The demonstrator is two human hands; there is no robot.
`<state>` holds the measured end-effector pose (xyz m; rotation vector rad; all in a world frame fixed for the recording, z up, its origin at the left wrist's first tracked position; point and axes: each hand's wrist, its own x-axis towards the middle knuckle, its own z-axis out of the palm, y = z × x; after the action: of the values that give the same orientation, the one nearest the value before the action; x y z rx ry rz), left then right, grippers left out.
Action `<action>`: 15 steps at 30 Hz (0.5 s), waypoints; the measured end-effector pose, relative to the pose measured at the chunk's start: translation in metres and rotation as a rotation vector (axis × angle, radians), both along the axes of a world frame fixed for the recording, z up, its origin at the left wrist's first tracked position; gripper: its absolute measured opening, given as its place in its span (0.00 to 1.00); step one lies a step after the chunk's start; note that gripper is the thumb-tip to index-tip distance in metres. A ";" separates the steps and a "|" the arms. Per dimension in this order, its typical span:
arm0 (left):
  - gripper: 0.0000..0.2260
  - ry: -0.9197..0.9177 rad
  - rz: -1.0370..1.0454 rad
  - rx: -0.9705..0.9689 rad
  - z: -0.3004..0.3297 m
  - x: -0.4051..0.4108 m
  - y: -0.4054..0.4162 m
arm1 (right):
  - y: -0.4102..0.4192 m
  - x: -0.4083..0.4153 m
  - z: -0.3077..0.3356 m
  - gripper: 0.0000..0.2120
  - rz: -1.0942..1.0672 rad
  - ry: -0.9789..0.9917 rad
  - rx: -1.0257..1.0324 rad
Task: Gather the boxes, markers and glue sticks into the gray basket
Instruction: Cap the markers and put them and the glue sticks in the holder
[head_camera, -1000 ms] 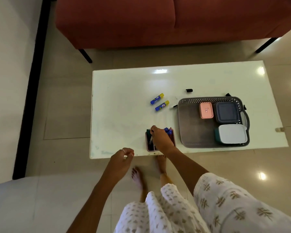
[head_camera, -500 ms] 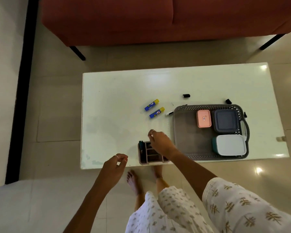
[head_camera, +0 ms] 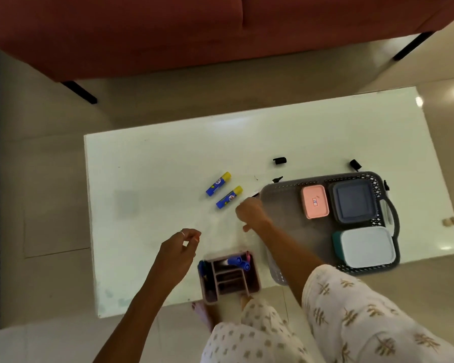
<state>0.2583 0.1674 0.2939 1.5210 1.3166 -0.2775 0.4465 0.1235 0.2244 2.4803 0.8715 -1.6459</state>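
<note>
The gray basket [head_camera: 281,213] sits on the right of the white table [head_camera: 155,158] and holds a pink box [head_camera: 314,201], a dark blue box [head_camera: 353,203] and a white-lidded teal box [head_camera: 366,247]. Two blue-and-yellow glue sticks [head_camera: 223,190] lie left of the basket. A pink organizer [head_camera: 228,280] at the near edge holds blue markers [head_camera: 237,262]. My right hand [head_camera: 252,213] hovers with curled fingers at the basket's left rim, beside a thin black-tipped marker [head_camera: 254,195]; a grip is not visible. My left hand [head_camera: 178,247] hangs loosely curled, holding nothing.
Two black caps [head_camera: 279,161] [head_camera: 355,164] lie behind the basket. A red sofa [head_camera: 168,35] stands beyond the table. The organizer overhangs the near table edge, close to my legs and feet.
My right hand left the organizer and moved up to the basket's left rim near the glue sticks. My left hand rose over the table. The camera tilted closer.
</note>
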 end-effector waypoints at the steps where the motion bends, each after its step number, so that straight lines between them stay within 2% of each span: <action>1: 0.07 -0.006 -0.009 0.008 -0.006 0.006 0.005 | 0.003 -0.001 -0.009 0.11 0.116 -0.052 0.014; 3: 0.07 -0.017 -0.017 0.024 -0.016 0.016 0.014 | 0.010 -0.006 -0.019 0.12 0.228 -0.141 0.037; 4: 0.07 -0.020 -0.023 0.029 -0.019 0.020 0.017 | 0.010 -0.012 -0.026 0.13 0.188 -0.185 0.045; 6: 0.07 -0.030 -0.047 0.037 -0.024 0.026 0.021 | 0.013 -0.019 -0.044 0.17 -0.058 -0.259 0.038; 11: 0.07 -0.059 -0.089 0.067 -0.032 0.033 0.023 | 0.017 -0.002 -0.060 0.31 -0.128 -0.467 -0.049; 13: 0.07 -0.069 -0.103 0.066 -0.035 0.036 0.020 | 0.022 0.013 -0.069 0.29 -0.316 -0.486 -0.068; 15: 0.07 -0.080 -0.114 0.064 -0.038 0.039 0.018 | 0.022 0.011 -0.070 0.23 -0.362 -0.490 0.004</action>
<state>0.2976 0.1853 0.2564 1.6474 1.1887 -0.2463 0.4575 0.1457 0.1547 2.9732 0.3846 -0.9992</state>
